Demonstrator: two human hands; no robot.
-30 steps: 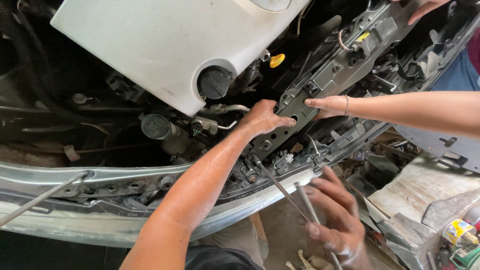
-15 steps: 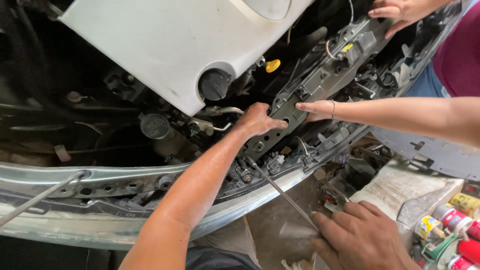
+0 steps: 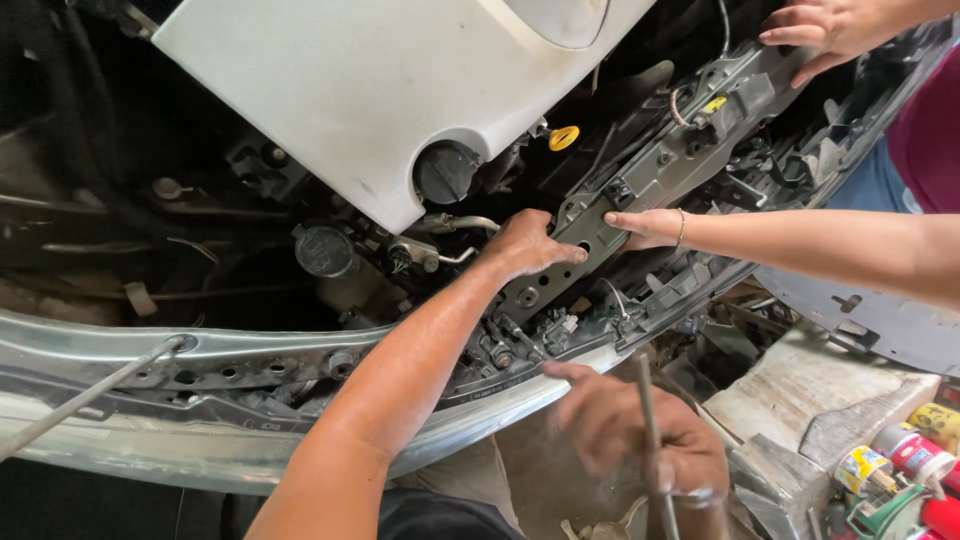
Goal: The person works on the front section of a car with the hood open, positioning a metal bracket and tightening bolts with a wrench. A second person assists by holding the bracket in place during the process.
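My left hand [image 3: 530, 245] reaches into an open engine bay, with its fingers curled over the edge of a long grey metal bracket [image 3: 655, 175] that runs diagonally up to the right. My right hand [image 3: 625, 435] is blurred, lower down in front of the silver front edge [image 3: 250, 450] of the car. It is closed around a thin metal rod [image 3: 645, 400] that points upward. A co-worker's hand [image 3: 648, 228] presses on the same bracket just right of my left hand. Their other hand [image 3: 825, 28] rests on the bracket's far upper end.
A large white cover [image 3: 340, 90] fills the upper middle, with a black round cap [image 3: 445, 172] and a yellow cap [image 3: 563, 137] beside it. A thin prop rod [image 3: 90, 395] crosses the lower left. Cans and tubes [image 3: 900, 460] lie at the lower right near a crumpled sheet [image 3: 800, 385].
My right hand has moved up and left with the rod toward the car's front edge. My left hand and the co-worker's hands stay on the bracket.
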